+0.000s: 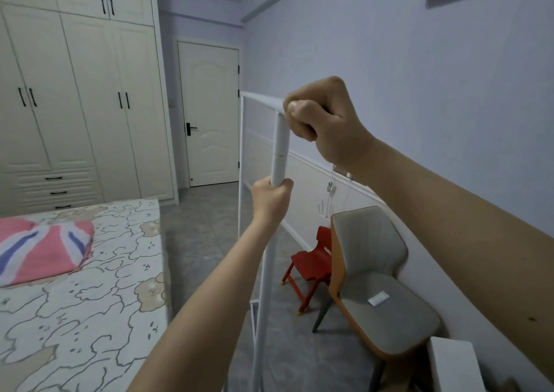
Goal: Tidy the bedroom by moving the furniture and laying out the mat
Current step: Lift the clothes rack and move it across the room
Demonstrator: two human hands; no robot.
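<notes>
No readable text or labels anywhere

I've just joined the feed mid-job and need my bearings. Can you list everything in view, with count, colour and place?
clothes rack: 1, white metal frame, centre, standing on the floor between bed and wall
bed: 1, cream cover with bear print, lower left
pillow: 1, pink with blue and white stripes, on the bed at far left
wardrobe: 1, cream with black handles, left wall
door: 1, cream, closed, far end
grey chair: 1, grey seat with orange shell, against right wall
red chair: 1, small, behind the grey chair
white box: 1, lower right corner
left hand: grips the rack's near upright post
right hand: grips the rack's top corner
</notes>
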